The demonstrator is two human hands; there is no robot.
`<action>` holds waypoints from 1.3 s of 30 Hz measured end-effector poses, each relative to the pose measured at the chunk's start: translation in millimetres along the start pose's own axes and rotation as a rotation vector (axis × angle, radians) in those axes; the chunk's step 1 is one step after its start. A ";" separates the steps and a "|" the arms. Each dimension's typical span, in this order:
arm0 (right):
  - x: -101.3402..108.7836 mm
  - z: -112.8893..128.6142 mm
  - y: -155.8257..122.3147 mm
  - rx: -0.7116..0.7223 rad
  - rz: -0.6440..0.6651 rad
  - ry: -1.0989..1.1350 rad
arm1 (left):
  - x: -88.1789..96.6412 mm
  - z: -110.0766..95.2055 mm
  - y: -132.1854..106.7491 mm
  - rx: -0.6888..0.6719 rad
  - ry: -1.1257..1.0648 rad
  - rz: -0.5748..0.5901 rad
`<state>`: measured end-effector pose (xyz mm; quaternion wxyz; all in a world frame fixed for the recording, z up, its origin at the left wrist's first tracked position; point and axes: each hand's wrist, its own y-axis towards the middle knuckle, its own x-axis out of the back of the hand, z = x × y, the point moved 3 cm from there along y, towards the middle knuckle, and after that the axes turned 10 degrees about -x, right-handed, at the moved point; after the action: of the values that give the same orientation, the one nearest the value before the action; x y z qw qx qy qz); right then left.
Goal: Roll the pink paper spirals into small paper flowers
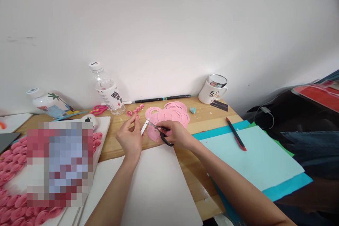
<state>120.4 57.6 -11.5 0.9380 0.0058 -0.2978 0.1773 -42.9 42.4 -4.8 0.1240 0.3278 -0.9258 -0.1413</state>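
My left hand (129,137) is closed in a pinch, with a small pink paper roll (137,117) at its fingertips. Beside those fingers a narrow white strip (144,127) slants up toward the scissors; whether the hand grips it too I cannot tell. Black-handled scissors (167,140) are in my right hand (178,134), their blades pointing left at the upper end of the strip. Under and behind the blades lies a pile of pink paper rings and spirals (172,113). Several small pink paper rolls (129,113) rest on the wooden table just behind my left hand.
A plastic bottle (108,93), a tipped bottle (51,104), pink-handled scissors (99,109) and a white mug (209,92) stand or lie along the wall. White paper (159,190) is in front, pink paper roses (16,166) at left. Light-blue sheets (254,159) carry a pen (235,133).
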 end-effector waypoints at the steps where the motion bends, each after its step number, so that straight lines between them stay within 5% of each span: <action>1: -0.1 1.5 0.4 -0.003 0.007 0.000 | -0.3 0.8 -0.3 -0.006 0.002 0.003; 16: 2.9 3.3 -3.0 -0.026 0.078 0.084 | -2.5 3.1 -2.5 -0.119 0.038 0.043; 25: 40.7 6.4 -10.2 0.028 -0.240 -0.439 | 2.8 2.5 2.9 -0.317 0.183 0.056; 30: 57.4 -10.0 -34.7 0.017 0.053 -0.826 | -5.2 4.6 -2.2 -0.518 0.419 0.299; 35: 63.1 -14.9 -50.8 -0.023 0.180 -0.930 | -8.0 3.8 -4.8 -0.476 0.653 0.448; 39: 63.6 -10.1 -49.4 -0.061 0.196 -0.949 | -7.6 2.9 -3.3 -0.424 0.656 0.427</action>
<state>190.9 33.5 20.5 0.6774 0.0304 -0.6968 0.2337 -36.2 45.3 -9.6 0.5021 0.1239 -0.8350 -0.1879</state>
